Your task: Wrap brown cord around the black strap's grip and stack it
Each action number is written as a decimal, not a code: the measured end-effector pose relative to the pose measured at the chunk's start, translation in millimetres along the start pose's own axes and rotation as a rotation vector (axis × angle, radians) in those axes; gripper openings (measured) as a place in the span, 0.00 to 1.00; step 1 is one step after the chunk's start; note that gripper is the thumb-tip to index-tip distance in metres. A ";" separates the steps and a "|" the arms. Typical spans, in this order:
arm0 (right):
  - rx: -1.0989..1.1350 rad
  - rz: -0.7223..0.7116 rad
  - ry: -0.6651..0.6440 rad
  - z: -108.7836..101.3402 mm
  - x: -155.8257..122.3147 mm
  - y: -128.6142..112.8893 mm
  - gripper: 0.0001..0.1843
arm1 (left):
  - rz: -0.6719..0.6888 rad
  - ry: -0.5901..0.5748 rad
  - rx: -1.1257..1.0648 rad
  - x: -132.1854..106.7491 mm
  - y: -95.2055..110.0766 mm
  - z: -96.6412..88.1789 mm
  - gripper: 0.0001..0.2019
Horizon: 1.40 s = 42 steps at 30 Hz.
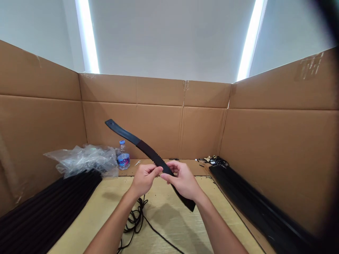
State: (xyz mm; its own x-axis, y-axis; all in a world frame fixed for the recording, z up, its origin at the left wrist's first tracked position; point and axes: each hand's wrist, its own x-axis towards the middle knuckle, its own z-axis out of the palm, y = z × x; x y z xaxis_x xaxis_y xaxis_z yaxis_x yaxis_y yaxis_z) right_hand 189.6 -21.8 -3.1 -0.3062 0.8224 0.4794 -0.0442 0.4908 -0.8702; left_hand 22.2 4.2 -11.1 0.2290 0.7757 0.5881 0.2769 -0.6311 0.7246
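From here, my big worry is the long black strip (149, 153). It is long and bendy, and the hands hold it only near the middle. Its top end, with a small hole in it, sticks far out to the upper left. If the grip goes loose, the strip could slip and fall. It could land on the black cord (135, 220) on the table (169, 215) and get caught. If the top end swings, it could hit the water bottle (123, 157), which stands just beside the clear plastic bag (84, 160).

The left hand (145, 178) is almost closed. Its fingers and thumb pinch the strip, near the part with little teeth on its edge. The right hand (182, 180) is closed on the strip too, but its fingers look a bit more open. The two hands are very close and seem to touch. I cannot tell how hard they squeeze.

The strip is up in the air over the table, and its low end pokes out under the right hand. Piles of black strips lie on the left (45, 211) and right (259, 208).
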 end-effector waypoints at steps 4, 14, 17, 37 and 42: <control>-0.004 0.006 -0.002 -0.4 -2.9 2.8 0.14 | -0.006 0.004 -0.009 0.0 -0.7 3.1 0.20; 0.037 0.025 -0.029 0.0 2.7 7.6 0.21 | 0.003 -0.051 -0.039 3.2 2.3 -3.4 0.17; -0.083 -0.003 -0.048 -3.9 1.6 7.1 0.15 | 0.017 -0.047 -0.015 1.5 0.1 -1.6 0.19; 0.123 0.075 -0.041 -1.6 2.6 2.4 0.16 | -0.024 -0.090 0.001 2.6 -1.9 -1.4 0.19; 0.209 0.147 -0.052 -0.6 0.0 3.3 0.20 | -0.026 -0.106 -0.006 -0.7 3.0 -1.6 0.21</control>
State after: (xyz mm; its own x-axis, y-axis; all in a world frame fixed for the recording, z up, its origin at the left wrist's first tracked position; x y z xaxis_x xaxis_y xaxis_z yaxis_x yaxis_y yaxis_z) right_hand 190.0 -20.0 -5.9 -0.3723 0.8618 0.3447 -0.1900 0.2927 -0.9371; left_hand 21.4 1.8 -8.7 0.3194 0.7869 0.5279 0.2789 -0.6105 0.7413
